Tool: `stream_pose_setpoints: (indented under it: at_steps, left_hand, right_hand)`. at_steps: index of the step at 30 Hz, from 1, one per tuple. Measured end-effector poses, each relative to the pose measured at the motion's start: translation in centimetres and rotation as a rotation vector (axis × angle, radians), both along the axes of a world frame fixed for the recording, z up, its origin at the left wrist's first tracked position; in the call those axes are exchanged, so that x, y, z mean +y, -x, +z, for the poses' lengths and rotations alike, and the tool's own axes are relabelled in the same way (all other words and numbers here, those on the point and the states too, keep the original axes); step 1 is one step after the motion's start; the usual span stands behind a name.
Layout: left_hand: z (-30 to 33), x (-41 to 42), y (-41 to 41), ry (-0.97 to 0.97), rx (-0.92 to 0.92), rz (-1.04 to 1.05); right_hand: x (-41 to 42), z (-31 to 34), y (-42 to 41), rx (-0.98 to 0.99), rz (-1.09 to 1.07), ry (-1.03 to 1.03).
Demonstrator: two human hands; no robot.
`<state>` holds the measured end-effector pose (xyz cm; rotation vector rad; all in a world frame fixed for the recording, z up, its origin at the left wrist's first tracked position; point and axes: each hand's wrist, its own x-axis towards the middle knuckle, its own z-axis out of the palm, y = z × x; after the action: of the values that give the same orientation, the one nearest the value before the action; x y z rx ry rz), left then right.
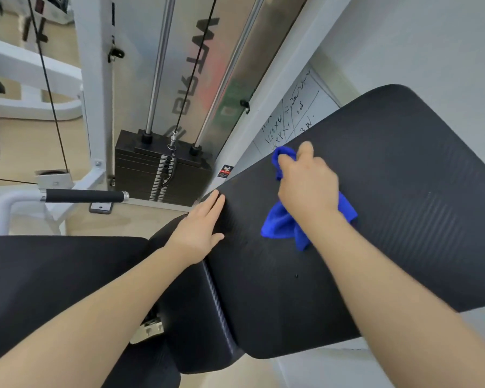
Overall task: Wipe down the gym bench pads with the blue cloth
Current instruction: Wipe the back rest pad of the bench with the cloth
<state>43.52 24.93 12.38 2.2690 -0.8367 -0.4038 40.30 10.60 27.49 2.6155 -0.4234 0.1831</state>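
Note:
The large black back pad (398, 197) of the gym bench fills the right half of the view, ribbed and tilted. My right hand (310, 186) is closed around the bunched blue cloth (280, 222) and presses it on the pad's upper middle; cloth ends stick out above and below the fist. My left hand (200, 229) lies flat with fingers together on the pad's left edge, holding nothing. A second black seat pad (53, 278) sits at lower left, with a narrow gap and metal bracket between the two.
A black weight stack (160, 169) with chrome guide rods and a cable stands behind the bench. A white machine frame with a black handle (84, 196) juts in from the left. A whiteboard (289, 119) with handwriting leans against the wall. Wooden floor lies below.

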Motion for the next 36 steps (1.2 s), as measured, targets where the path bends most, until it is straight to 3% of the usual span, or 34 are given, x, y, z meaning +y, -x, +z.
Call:
stream_pose_setpoints:
  at_steps: [4, 7, 10, 13, 17, 19, 22, 23, 27, 30, 33, 36]
  left_hand:
    - [0.0, 0.6, -0.3, 0.058, 0.078, -0.045]
    - [0.4, 1.0, -0.5, 0.033, 0.108, -0.076]
    - [0.8, 1.3, 0.0, -0.063, 0.084, -0.114]
    - [0.7, 1.3, 0.9, -0.069, 0.119, -0.139]
    - [-0.5, 0.1, 1.6, 0.061, 0.227, -0.076]
    - [-1.1, -0.1, 1.9, 0.024, 0.168, -0.081]
    - [-0.9, -0.1, 2.0, -0.019, 0.118, -0.086]
    - [-0.6, -0.1, 2.0, -0.048, 0.096, -0.086]
    - [0.5, -0.8, 2.6, -0.192, -0.116, -0.015]
    - [0.7, -0.7, 3.4, -0.199, -0.160, 0.004]
    - [0.5, -0.3, 3.5, -0.209, -0.100, -0.033]
    - [0.8, -0.1, 3.6, -0.202, -0.044, -0.072]
  right_hand:
    - [4.0, -5.9, 2.3, 0.135, 0.113, -0.047]
    - [4.9, -6.8, 2.7, 0.306, 0.094, -0.097]
    - [3.0, -2.7, 1.9, 0.071, 0.101, -0.033]
    - [-0.8, 0.7, 1.7, -0.003, -0.008, -0.028]
    - [-0.8, -1.7, 2.1, -0.180, 0.055, 0.049]
    - [1.4, -4.8, 3.1, -0.104, 0.155, 0.074]
    - [3.3, -7.8, 5.2, 0.239, 0.232, 0.046]
    - [3.1, -7.6, 5.6, 0.267, 0.229, 0.059]
    - [-0.3, -3.3, 4.5, -0.095, 0.178, 0.098]
    - [-1.6, -1.2, 3.7, -0.245, 0.075, 0.143]
    - [0.3, -4.6, 5.0, -0.245, 0.032, 0.099]
    - [4.0, -9.3, 8.9, -0.075, 0.093, -0.037]
